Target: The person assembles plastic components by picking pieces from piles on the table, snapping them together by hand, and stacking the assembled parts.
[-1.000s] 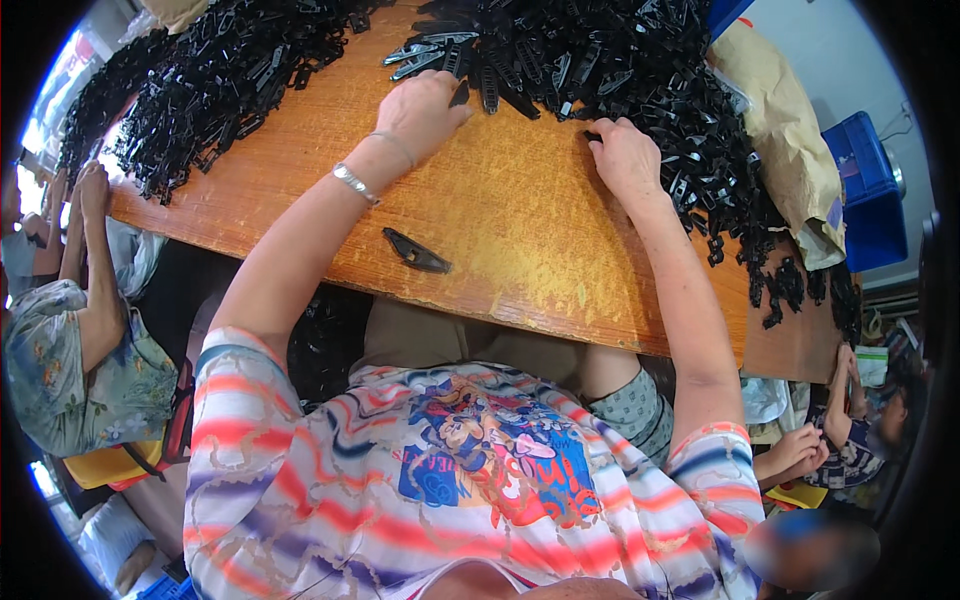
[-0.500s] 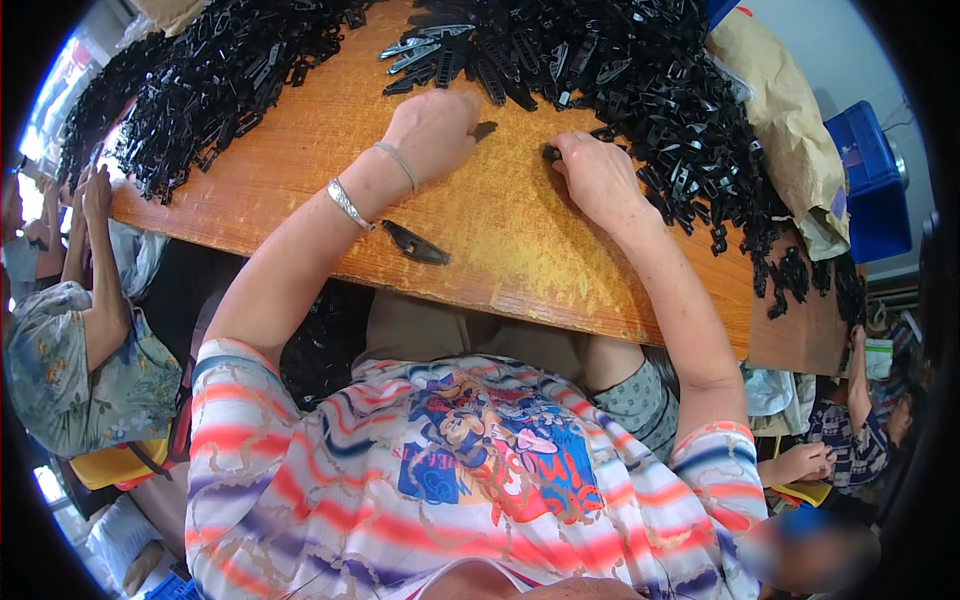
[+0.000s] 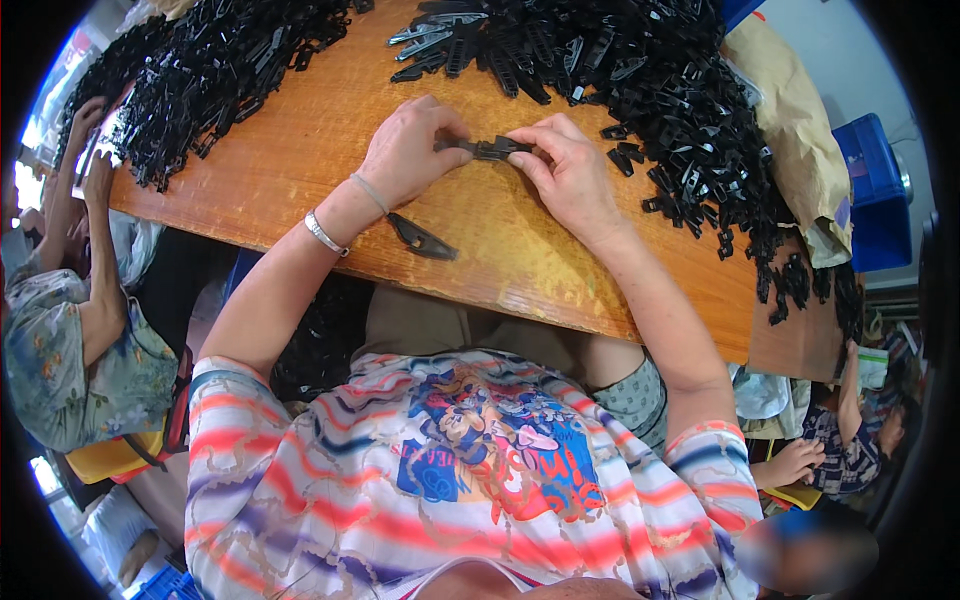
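Observation:
My left hand [image 3: 412, 150] pinches the left end of a small black plastic piece [image 3: 492, 149] over the table. Its right end sits between the thumb and fingers of my right hand [image 3: 568, 172]. The two ends meet or overlap in the gap between my hands; whether it is one part or two joined parts I cannot tell. Below my left wrist, a longer pointed black plastic part [image 3: 422, 238] lies alone near the table's front edge.
On the wooden table [image 3: 330, 205], a heap of black plastic parts [image 3: 690, 130] spreads at the far right, another heap [image 3: 215, 75] at the far left. A brown paper sack [image 3: 795, 130] and blue bin [image 3: 875, 190] stand at right. People work on both sides.
My hands have come together, the right one moving left. The small black pieces they held apart now meet between my fingers. The lone part stays on the table.

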Demonstrator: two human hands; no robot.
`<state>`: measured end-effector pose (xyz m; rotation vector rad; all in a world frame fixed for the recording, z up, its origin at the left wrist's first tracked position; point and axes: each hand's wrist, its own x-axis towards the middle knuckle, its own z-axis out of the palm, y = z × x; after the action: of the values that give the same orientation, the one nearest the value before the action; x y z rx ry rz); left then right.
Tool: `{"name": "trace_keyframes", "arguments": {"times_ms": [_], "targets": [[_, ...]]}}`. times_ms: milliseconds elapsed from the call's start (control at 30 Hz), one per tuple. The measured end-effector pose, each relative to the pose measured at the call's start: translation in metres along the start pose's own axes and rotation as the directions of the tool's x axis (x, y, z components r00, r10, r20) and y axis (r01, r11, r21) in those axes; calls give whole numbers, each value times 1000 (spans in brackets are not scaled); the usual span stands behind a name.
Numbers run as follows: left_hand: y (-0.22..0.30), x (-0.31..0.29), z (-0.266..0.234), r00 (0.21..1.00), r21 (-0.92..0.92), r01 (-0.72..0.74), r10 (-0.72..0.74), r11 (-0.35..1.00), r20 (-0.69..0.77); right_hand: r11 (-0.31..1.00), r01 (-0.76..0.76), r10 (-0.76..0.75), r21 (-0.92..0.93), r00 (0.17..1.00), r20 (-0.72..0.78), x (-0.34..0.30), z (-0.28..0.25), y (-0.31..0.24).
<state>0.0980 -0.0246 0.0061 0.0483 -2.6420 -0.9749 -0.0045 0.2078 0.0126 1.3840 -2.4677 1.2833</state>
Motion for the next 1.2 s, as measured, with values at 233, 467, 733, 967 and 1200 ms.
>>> {"name": "trace_keyframes", "arguments": {"times_ms": [233, 467, 733, 967, 1200], "targets": [[-7, -5, -6, 1000, -21, -20, 20, 1000, 9, 993, 57, -51, -103, 997, 57, 11, 10, 14], [-9, -4, 3, 994, 20, -91, 92, 996, -59, 959, 216, -193, -183, 972, 138, 30, 21, 10], [-2, -3, -32, 939, -196, -71, 132, 978, 318, 960, 261, -229, -97, 938, 259, 10, 2, -9], [-48, 51, -35, 959, 402, -21, 132, 916, -251, 827, -184, 134, -531, 982, -132, -19, -71, 14], [-52, 65, -17, 989, 425, 98, -39, 900, -145, 793, -206, 234, -573, 972, -26, -34, -81, 50]]}}
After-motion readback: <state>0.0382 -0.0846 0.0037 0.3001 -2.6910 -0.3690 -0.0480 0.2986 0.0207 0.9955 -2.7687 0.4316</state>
